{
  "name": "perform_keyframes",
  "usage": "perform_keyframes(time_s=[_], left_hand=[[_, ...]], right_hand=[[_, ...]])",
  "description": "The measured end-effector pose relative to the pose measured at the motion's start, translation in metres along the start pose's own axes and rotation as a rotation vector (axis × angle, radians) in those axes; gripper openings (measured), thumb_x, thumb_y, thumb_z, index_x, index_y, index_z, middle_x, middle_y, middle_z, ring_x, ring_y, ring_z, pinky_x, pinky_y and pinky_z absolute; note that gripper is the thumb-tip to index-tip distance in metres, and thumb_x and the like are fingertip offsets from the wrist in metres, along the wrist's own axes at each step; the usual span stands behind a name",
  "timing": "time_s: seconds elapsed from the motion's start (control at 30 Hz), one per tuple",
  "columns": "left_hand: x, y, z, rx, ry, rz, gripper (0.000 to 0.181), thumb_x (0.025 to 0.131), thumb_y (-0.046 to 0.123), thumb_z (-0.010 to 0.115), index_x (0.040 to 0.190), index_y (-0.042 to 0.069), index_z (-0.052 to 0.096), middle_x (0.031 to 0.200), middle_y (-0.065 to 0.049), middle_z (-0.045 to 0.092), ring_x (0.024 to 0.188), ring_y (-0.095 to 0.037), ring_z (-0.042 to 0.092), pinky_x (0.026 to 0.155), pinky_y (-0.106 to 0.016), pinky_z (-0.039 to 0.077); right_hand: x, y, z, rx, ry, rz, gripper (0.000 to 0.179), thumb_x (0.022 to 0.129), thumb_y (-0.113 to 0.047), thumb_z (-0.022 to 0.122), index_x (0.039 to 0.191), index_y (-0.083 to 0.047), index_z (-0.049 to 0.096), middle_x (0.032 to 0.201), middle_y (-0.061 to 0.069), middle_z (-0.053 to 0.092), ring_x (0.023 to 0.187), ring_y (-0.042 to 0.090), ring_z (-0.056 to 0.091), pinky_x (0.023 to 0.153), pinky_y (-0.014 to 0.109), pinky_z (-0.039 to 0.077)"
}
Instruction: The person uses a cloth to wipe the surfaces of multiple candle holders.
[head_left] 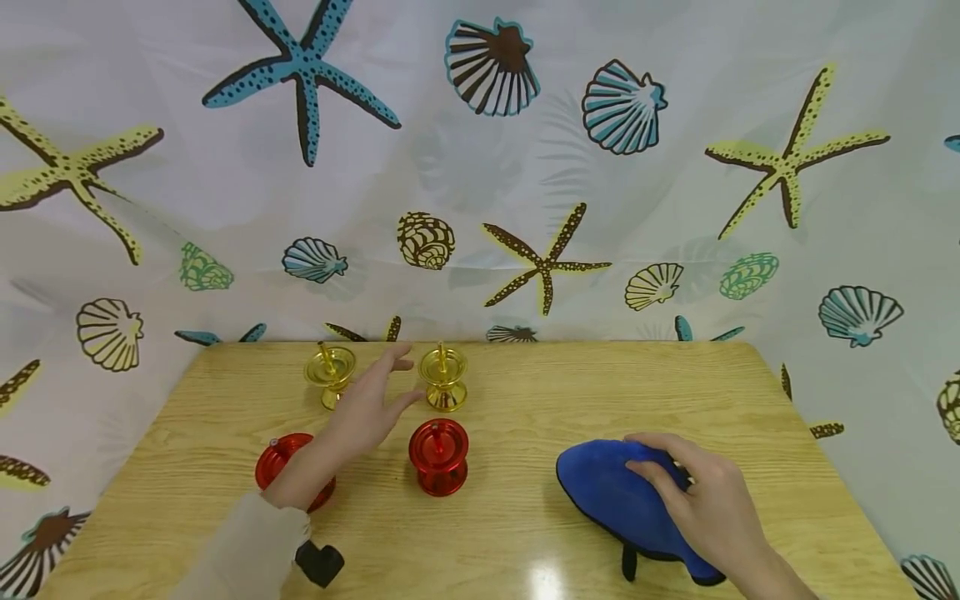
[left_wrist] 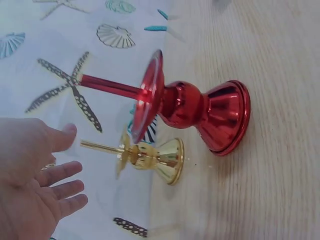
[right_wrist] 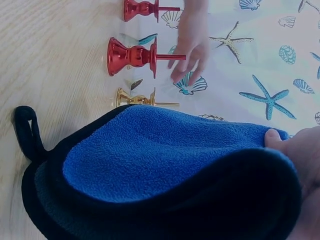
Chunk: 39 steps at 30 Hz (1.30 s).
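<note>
My left hand (head_left: 367, 408) hangs with thumb and fingers spread near the right gold candle holder (head_left: 444, 383). In the left wrist view, a gap separates the hand (left_wrist: 40, 185) from the spike of the gold candle holder (left_wrist: 167, 160). A red candle holder (head_left: 439, 458) stands in front of the right gold one. My right hand (head_left: 708, 492) pinches the top of a blue terry cloth (head_left: 615, 492) with black edging. The cloth is folded over, and its black loop (right_wrist: 25, 131) hangs out in the right wrist view.
Another gold candle holder (head_left: 330, 371) stands at the back left. Under my left forearm a second red candle holder (head_left: 281, 458) is partly hidden. A small black object (head_left: 320, 564) shows beside the left sleeve. Behind the wooden table (head_left: 600, 392) hangs a shell-patterned curtain (head_left: 420, 167).
</note>
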<state>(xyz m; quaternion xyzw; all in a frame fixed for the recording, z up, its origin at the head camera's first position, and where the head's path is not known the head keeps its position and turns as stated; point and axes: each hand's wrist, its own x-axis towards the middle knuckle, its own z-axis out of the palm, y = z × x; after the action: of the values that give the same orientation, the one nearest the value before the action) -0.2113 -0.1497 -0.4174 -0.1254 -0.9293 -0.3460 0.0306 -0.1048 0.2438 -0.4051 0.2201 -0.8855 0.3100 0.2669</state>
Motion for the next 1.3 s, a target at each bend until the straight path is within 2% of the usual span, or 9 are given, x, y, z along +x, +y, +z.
perform_keyframes(time_s=[0.2, 0.27, 0.4, 0.5, 0.8, 0.93, 1.03, 1.1, 1.3], left_hand=[[-0.028, 0.011, -0.025, 0.026, 0.006, 0.049, 0.067, 0.103, 0.029, 0.070, 0.159, 0.007, 0.041, 0.144, -0.017, 0.066, 0.139, -0.043, 0.056, 0.112, -0.065, 0.047], [-0.036, 0.011, -0.033, 0.043, 0.024, 0.070, 0.064, 0.102, 0.030, 0.071, 0.156, 0.007, 0.046, 0.140, -0.015, 0.068, 0.113, -0.036, 0.070, 0.100, -0.055, 0.055], [-0.051, 0.005, -0.047, 0.080, 0.099, 0.120, 0.062, 0.098, 0.027, 0.076, 0.151, 0.006, 0.052, 0.132, -0.013, 0.073, 0.102, -0.033, 0.073, 0.090, -0.050, 0.057], [-0.065, -0.001, -0.056, 0.091, 0.150, 0.112, 0.065, 0.095, 0.027, 0.080, 0.150, 0.006, 0.053, 0.130, -0.014, 0.073, 0.126, -0.041, 0.066, 0.102, -0.063, 0.052], [-0.102, -0.037, -0.071, 0.054, 0.226, -0.039, 0.086, 0.089, 0.036, 0.085, 0.158, 0.005, 0.043, 0.147, -0.022, 0.060, 0.137, -0.049, 0.050, 0.105, -0.072, 0.042], [-0.112, -0.064, -0.065, 0.036, 0.232, -0.092, 0.101, 0.085, 0.037, 0.089, 0.164, 0.007, 0.032, 0.153, -0.024, 0.054, 0.136, -0.045, 0.049, 0.114, -0.031, 0.044], [-0.118, -0.084, -0.056, 0.003, 0.239, -0.115, 0.111, 0.083, 0.035, 0.092, 0.165, 0.005, 0.025, 0.154, -0.026, 0.052, 0.137, -0.042, 0.050, 0.097, 0.003, 0.028], [-0.122, -0.095, -0.048, -0.034, 0.233, -0.140, 0.115, 0.082, 0.034, 0.092, 0.165, 0.002, 0.020, 0.153, -0.028, 0.051, 0.136, -0.043, 0.050, 0.092, 0.010, 0.023], [-0.131, -0.112, -0.029, -0.102, 0.195, -0.246, 0.117, 0.082, 0.033, 0.092, 0.164, -0.003, 0.017, 0.148, -0.028, 0.053, 0.130, -0.042, 0.054, 0.087, 0.008, 0.030]], right_hand=[[0.002, -0.001, 0.000, -0.023, -0.021, 0.072, 0.032, 0.083, 0.000, 0.084, 0.112, -0.011, 0.079, 0.098, 0.002, 0.083, 0.080, 0.008, 0.077, 0.065, 0.010, 0.054], [0.002, -0.001, 0.000, -0.023, -0.024, 0.082, 0.031, 0.084, -0.001, 0.084, 0.113, -0.011, 0.079, 0.098, 0.001, 0.083, 0.080, 0.007, 0.077, 0.065, 0.010, 0.053], [0.002, -0.001, 0.001, -0.022, -0.023, 0.078, 0.030, 0.084, -0.001, 0.084, 0.112, -0.010, 0.079, 0.098, 0.001, 0.083, 0.081, 0.007, 0.077, 0.066, 0.010, 0.053], [0.003, -0.001, 0.002, -0.028, -0.024, 0.085, 0.029, 0.084, -0.002, 0.084, 0.111, -0.011, 0.079, 0.097, 0.000, 0.083, 0.081, 0.008, 0.077, 0.065, 0.014, 0.055], [0.004, -0.002, 0.003, -0.027, -0.030, 0.100, 0.028, 0.085, -0.003, 0.084, 0.110, -0.014, 0.079, 0.097, -0.002, 0.083, 0.082, 0.007, 0.077, 0.066, 0.017, 0.057], [0.004, -0.001, 0.003, -0.027, -0.032, 0.097, 0.028, 0.085, -0.003, 0.084, 0.110, -0.014, 0.079, 0.097, -0.001, 0.083, 0.082, 0.009, 0.078, 0.067, 0.014, 0.057], [0.004, -0.001, 0.003, -0.031, -0.030, 0.098, 0.027, 0.085, -0.003, 0.084, 0.110, -0.015, 0.079, 0.097, -0.001, 0.083, 0.082, 0.010, 0.078, 0.066, 0.017, 0.058], [0.004, -0.002, 0.004, -0.033, -0.031, 0.099, 0.028, 0.085, -0.003, 0.084, 0.109, -0.015, 0.079, 0.097, -0.001, 0.083, 0.081, 0.010, 0.078, 0.065, 0.020, 0.059], [0.003, -0.002, 0.005, -0.019, -0.038, 0.098, 0.028, 0.085, -0.003, 0.084, 0.110, -0.015, 0.079, 0.097, -0.001, 0.083, 0.082, 0.009, 0.077, 0.065, 0.024, 0.060]])
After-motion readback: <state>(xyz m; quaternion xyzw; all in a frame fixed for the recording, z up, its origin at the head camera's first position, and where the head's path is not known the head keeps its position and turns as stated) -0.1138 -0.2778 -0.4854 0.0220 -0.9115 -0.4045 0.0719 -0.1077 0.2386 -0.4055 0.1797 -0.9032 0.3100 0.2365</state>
